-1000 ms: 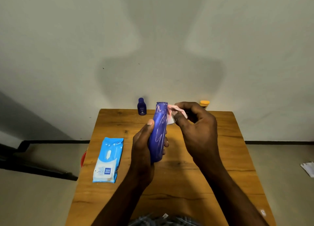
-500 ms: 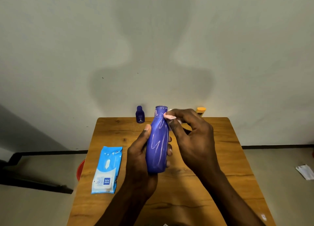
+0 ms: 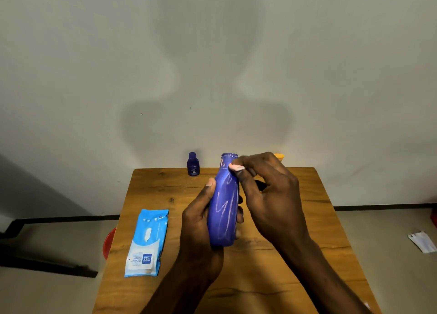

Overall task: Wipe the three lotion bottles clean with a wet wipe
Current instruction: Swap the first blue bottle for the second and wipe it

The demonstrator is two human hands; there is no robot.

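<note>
Against a plain pale wall stood a small wooden table (image 3: 307, 207), and only the one head-worn view took it in, looking down over the person's forearms.

At the middle of that view the left hand (image 3: 201, 221) was wrapped round the lower half of a tall blue bottle (image 3: 224, 209), thumb up one side and fingers curled behind, holding it nearly upright above the tabletop. White streaks ran down its side. The right hand (image 3: 272, 195) was pinched shut on a small pale wet wipe (image 3: 236, 167), pressing it against the bottle's neck just under the rim.

Near the far edge, by the wall, stood a small dark blue bottle (image 3: 193, 164), and beside the right hand an orange-capped bottle (image 3: 279, 156) showed only its top. On the left of the table lay a blue pack of wipes (image 3: 147, 242), well apart from the hands.

To my eye this was the first bottle in hand, with the neck being wiped. The streaks lower down suggested the next move called for drawing the wipe down the body while the left hand turned the bottle, then shifting its grip so the covered part could be reached.
</note>
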